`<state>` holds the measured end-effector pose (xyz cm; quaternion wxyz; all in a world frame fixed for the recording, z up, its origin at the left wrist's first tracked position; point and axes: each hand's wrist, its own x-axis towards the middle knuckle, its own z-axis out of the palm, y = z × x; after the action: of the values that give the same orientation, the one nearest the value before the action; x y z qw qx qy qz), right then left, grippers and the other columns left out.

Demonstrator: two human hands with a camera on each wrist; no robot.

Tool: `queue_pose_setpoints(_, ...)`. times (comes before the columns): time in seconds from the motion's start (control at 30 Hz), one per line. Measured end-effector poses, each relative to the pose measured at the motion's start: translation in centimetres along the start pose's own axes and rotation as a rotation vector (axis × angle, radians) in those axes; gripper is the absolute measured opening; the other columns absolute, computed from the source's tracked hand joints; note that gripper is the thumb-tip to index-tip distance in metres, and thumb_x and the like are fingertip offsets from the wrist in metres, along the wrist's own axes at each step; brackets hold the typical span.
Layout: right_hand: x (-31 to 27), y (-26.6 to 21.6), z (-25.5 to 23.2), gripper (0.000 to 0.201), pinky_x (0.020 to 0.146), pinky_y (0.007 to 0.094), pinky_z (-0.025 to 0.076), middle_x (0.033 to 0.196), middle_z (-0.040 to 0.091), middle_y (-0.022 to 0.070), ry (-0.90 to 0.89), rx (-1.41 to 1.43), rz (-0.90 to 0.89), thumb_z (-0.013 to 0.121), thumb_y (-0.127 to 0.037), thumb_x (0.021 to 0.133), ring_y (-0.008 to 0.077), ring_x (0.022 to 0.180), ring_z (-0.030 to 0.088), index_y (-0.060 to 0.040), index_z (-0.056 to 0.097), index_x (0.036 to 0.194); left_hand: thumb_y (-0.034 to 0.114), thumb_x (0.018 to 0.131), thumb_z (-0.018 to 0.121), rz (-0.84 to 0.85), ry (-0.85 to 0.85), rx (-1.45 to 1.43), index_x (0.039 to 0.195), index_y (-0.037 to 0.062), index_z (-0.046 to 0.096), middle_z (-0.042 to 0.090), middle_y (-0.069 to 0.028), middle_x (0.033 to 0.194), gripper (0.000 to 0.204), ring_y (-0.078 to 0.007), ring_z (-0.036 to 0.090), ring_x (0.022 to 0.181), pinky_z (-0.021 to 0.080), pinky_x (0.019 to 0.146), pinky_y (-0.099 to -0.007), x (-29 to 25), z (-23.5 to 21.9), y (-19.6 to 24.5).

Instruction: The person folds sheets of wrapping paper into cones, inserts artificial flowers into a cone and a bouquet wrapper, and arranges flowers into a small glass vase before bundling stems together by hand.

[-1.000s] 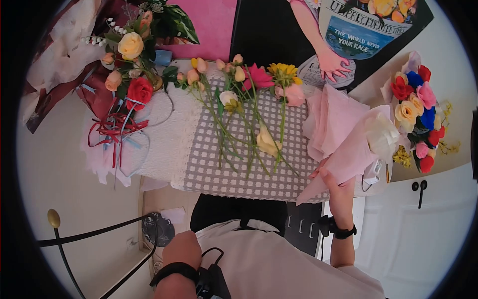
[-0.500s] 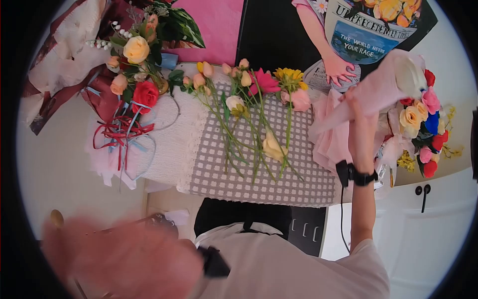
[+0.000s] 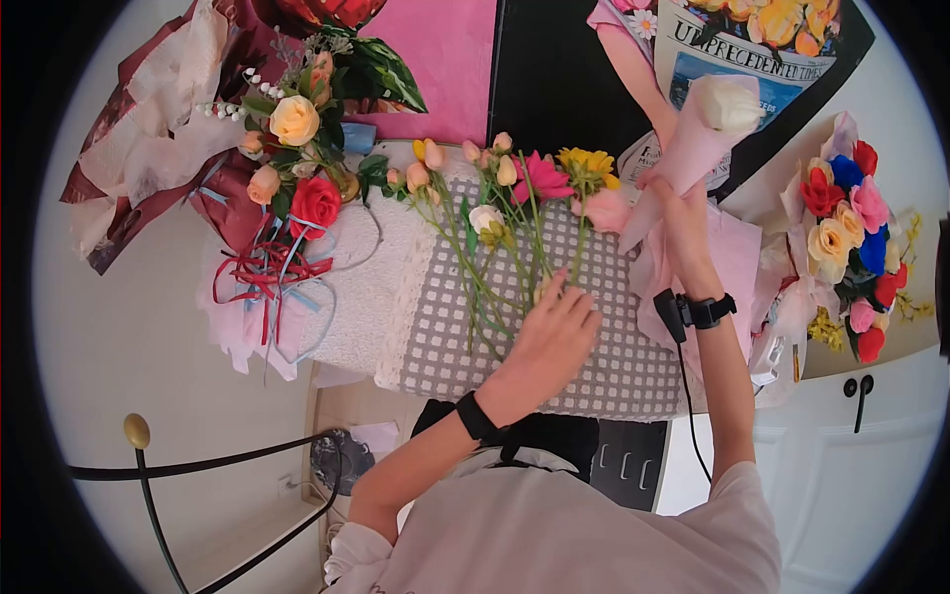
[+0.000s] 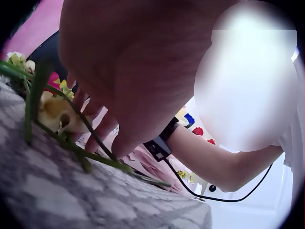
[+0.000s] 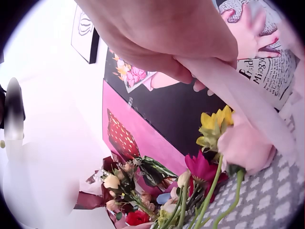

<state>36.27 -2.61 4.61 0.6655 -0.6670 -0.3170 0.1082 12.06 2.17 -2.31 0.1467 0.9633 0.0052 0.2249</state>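
The left hand [image 3: 550, 337] covers the cream flower [image 4: 55, 113] near the table's [image 3: 623, 371] front edge, fingers [image 4: 102, 133] loosely spread over stems; any grip is hidden. The right hand [image 3: 678, 213] clasps one pink paper cone [image 3: 693, 148] above the table's right edge. Two bouquets are visible.

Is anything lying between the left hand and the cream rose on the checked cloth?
Nothing visible does. The left hand is already over the cream rose, fingers among the green stems beside it.
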Motion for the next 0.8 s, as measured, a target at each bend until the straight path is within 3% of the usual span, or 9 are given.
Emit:
queue_pose_setpoints(0.1,0.7,-0.4,-1.0,0.028,0.089,0.0323,0.05,0.105,0.065,0.0076,-0.027,-0.014,0.03,0.06,-0.004,0.096,0.0174,0.099,0.063,-0.0008,0.055,0.122,0.019,0.091,0.07,-0.082,-0.056,0.125,0.105,0.0017,0.068,0.063,-0.0128,0.107,0.022,-0.0326,0.057,0.118,0.033,0.122,-0.0515,-0.7,-2.1,-1.5)
queue_pose_setpoints(0.2,1.0,-0.9,-0.8,0.024,0.08,0.0317,0.05,0.097,0.066,0.0069,0.056,0.108,-0.05,0.064,-0.004,0.093,0.0155,0.091,0.064,-0.0013,0.057,0.115,0.019,0.091,0.07,-0.174,-0.004,0.179,0.103,0.001,0.069,0.065,-0.0137,0.108,0.021,-0.0333,0.058,0.116,0.036,0.119,-0.0509,-2.2,-3.6,-3.1)
queue_pose_setpoints(0.37,2.3,-0.1,0.4,0.04,0.08,0.0328,0.05,0.102,0.064,0.0055,0.039,0.091,-0.008,0.069,0.0,0.09,0.0152,0.091,0.063,-0.0043,0.051,0.125,0.02,0.094,0.07,-0.281,0.033,0.216,0.121,-0.0025,0.068,0.065,-0.0159,0.111,0.036,-0.0348,0.058,0.114,0.042,0.105,-0.0472,-4.7,-6.0,-4.0)
queue_pose_setpoints(0.5,2.6,0.9,1.6,0.046,0.079,0.0327,0.051,0.103,0.062,0.0049,0.045,-0.033,-0.029,0.071,0.003,0.088,0.0155,0.093,0.062,-0.0061,0.048,0.127,0.02,0.095,0.068,-0.372,0.055,0.198,0.126,-0.0032,0.067,0.062,-0.0164,0.11,0.038,-0.0341,0.056,0.109,0.043,0.101,-0.0474,-6.2,-6.6,-4.2)
queue_pose_setpoints(0.8,3.4,1.7,2.1,0.044,0.082,0.0353,0.052,0.102,0.061,0.005,0.018,-0.066,-0.015,0.077,-0.001,0.087,0.0175,0.095,0.062,-0.0068,0.05,0.121,0.023,0.095,0.068,-0.437,0.068,0.214,0.129,-0.0045,0.063,0.059,-0.017,0.112,0.044,-0.034,0.055,0.111,0.04,0.106,-0.0498,-7.1,-6.0,-3.5)
